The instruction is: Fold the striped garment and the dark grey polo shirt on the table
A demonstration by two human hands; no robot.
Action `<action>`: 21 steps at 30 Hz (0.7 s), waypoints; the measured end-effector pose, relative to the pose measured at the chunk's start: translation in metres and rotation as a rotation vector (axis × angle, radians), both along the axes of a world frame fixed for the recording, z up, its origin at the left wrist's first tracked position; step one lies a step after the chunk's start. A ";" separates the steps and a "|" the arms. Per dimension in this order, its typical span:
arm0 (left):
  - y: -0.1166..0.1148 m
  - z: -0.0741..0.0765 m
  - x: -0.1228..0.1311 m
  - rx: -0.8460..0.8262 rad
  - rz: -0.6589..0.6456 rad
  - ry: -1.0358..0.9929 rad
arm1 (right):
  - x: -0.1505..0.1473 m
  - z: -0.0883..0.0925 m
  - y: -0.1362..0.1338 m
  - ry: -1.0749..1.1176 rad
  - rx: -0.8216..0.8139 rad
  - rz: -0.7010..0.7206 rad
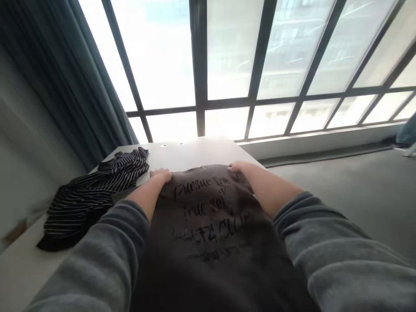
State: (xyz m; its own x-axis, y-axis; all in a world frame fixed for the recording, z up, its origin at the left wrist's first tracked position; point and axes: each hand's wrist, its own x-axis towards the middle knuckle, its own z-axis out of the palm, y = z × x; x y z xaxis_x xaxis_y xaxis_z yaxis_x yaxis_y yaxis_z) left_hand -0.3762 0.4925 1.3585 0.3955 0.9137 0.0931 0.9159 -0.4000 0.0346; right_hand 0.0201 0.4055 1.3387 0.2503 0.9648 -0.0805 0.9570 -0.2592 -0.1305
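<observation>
A dark grey-brown shirt (211,234) with black lettering stretches from the white table toward me. My left hand (161,175) is closed on its far left corner. At the far right corner, my right hand (238,167) grips the cloth as well. The far edge of the shirt runs between both hands, and its near end drops out of the bottom of the view. Both arms reach forward in grey sleeves. Some of the lettering is blurred and creased.
On the left of the white table (185,156) lies a crumpled black garment with white stripes (94,195). A dark blue curtain (65,78) hangs behind it. Large windows with dark frames (199,65) stand beyond the table. Grey floor (341,186) lies to the right.
</observation>
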 end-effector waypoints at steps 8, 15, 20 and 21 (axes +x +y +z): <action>-0.010 -0.064 -0.017 -0.231 0.296 0.014 | 0.037 -0.064 -0.049 0.068 -0.053 -0.129; -0.012 -0.056 -0.013 -0.125 0.287 -0.045 | 0.044 -0.055 -0.051 0.079 0.042 -0.219; -0.020 -0.057 -0.019 0.080 0.115 -0.102 | 0.048 -0.054 -0.053 0.043 0.220 -0.237; -0.020 -0.057 -0.022 0.082 0.076 -0.111 | 0.049 -0.054 -0.053 0.039 0.255 -0.242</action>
State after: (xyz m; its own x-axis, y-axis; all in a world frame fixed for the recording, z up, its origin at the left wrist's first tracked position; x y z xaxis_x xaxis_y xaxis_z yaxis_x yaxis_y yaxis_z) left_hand -0.3979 0.4727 1.3011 0.3089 0.9281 0.2079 0.9358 -0.3356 0.1079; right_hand 0.0696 0.3523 1.2850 0.4757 0.8682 0.1409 0.8648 -0.4323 -0.2554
